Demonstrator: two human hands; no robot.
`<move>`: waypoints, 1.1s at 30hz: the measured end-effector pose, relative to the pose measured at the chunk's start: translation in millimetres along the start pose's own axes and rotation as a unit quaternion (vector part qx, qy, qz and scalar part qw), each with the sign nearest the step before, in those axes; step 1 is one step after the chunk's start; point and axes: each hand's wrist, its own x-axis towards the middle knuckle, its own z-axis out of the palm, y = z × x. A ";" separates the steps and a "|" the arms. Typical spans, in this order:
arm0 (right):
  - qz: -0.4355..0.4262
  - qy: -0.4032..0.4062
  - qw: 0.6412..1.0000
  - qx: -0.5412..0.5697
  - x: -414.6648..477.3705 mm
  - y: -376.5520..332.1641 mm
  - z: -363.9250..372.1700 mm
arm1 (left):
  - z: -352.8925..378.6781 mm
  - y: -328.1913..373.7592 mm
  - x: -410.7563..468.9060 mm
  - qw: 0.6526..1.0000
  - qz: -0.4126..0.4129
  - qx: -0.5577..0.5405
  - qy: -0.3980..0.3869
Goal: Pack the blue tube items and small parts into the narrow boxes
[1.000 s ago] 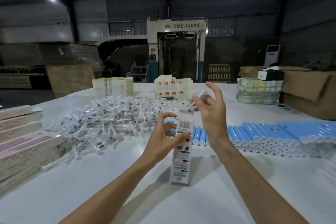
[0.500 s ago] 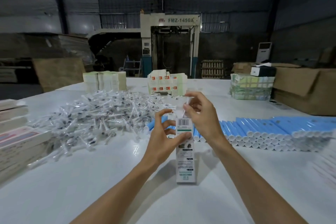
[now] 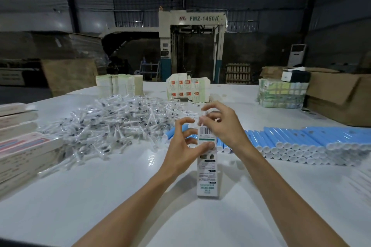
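In the head view, one narrow box (image 3: 207,176) stands on end at the middle of the white table (image 3: 100,196), its long axis vertical and its barcode end up. The left hand (image 3: 180,152) grips it near the top, thumb across the printed face. The right hand (image 3: 224,128) curls over the box's upper end, thumb and forefinger pinching one small part (image 3: 203,114), which is pale and blurred. At three o'clock the blue tubes (image 3: 301,138) lie side by side in rows, too many to count, long axes running away and white caps facing the person. At ten o'clock is one heap of clear-wrapped parts (image 3: 112,122), and at nine a stack of flat boxes (image 3: 22,146). Three stacks of flat cartons line the far edge: cream (image 3: 119,86), red-marked (image 3: 187,88) and greenish (image 3: 281,94).
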 end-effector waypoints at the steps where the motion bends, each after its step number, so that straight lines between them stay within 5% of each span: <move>1: -0.004 -0.014 1.000 -0.020 0.5 0.3 -0.5 | -0.3 -0.5 0.3 1.000 -0.001 0.000 0.001; 11: -0.012 -0.039 0.987 -0.154 -5.9 8.1 1.2 | -1.9 -4.4 1.4 1.000 -0.007 -0.009 0.021; 17: -0.021 0.098 0.995 0.028 -8.2 15.9 -1.6 | -8.3 -0.9 0.8 0.998 -0.011 -0.046 0.032; 24: 0.011 -0.056 0.994 0.093 -31.4 45.7 12.1 | -16.7 0.8 1.0 0.996 -0.009 -0.071 0.053; 33: 0.018 -0.069 0.985 0.158 -30.9 40.5 15.6 | -19.8 4.5 -1.1 0.996 -0.025 -0.085 0.022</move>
